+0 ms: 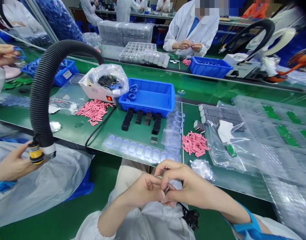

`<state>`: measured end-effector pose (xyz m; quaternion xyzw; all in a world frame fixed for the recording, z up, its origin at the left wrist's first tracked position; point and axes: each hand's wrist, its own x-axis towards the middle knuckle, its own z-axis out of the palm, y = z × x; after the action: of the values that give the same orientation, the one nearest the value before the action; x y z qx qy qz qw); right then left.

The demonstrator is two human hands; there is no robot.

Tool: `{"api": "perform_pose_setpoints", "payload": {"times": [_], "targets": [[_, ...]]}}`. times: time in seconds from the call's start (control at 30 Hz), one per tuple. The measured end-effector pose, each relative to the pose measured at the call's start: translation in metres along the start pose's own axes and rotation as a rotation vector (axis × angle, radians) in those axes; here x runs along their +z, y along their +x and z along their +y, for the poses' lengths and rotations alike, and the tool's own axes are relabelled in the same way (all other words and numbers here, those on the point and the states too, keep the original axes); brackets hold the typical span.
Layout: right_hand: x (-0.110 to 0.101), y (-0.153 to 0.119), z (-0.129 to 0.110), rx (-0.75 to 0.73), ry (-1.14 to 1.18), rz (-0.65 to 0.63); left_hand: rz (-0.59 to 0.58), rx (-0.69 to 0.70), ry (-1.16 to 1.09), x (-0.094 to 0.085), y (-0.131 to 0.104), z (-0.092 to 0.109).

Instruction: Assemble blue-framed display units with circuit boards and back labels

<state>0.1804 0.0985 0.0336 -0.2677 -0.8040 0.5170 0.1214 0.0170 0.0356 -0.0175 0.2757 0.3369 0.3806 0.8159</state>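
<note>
My left hand (145, 190) and my right hand (179, 181) meet over my lap, just off the front edge of the green table (140, 136). Their fingertips are pinched together around something small and dark, mostly hidden by the fingers, so its kind does not show. On the table edge above them lies a strip of oval clear-and-blue film stickers (135, 149). A single small grey block (154, 140) sits behind that strip. To the right is a heap of pink strips (195, 144), with a crumpled clear film piece (202, 169) in front of it.
Behind stands a blue bin (153, 95) with a few blue parts, and stacks of black pieces (128, 119) before it. A black flexible hose (40, 83) arches at left, near a co-worker's hand (13, 163). Clear plastic trays (288, 150) fill the right. Another person (193, 30) works opposite.
</note>
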Motion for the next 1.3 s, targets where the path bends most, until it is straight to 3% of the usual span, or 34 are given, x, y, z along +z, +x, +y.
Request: {"api": "perform_pose_setpoints", "payload": {"times": [0.17,0.27,0.6,1.0,1.1,1.2,1.3], "targets": [[0.014,-0.016,0.002,-0.242,-0.237,0.607,0.146,0.123,-0.040,0.014,-0.001,0.002],[0.018,-0.022,0.005,-0.277,-0.357,0.725,0.184,0.203,-0.012,0.023,-0.001,0.003],[0.010,-0.027,0.008,-0.229,-0.344,0.799,0.159,0.226,0.123,0.034,0.001,0.002],[0.009,-0.029,0.020,-0.168,-0.276,0.758,0.182,0.266,0.149,0.043,0.004,0.002],[0.017,-0.031,0.021,-0.178,-0.400,0.791,0.297,0.291,0.177,0.045,0.010,-0.005],[0.023,-0.043,0.025,-0.222,-0.496,0.831,0.449,0.318,0.047,0.044,0.018,-0.011],[0.016,-0.062,0.043,-0.043,-0.350,0.877,0.555,0.324,-0.097,0.039,0.025,-0.013]]}}
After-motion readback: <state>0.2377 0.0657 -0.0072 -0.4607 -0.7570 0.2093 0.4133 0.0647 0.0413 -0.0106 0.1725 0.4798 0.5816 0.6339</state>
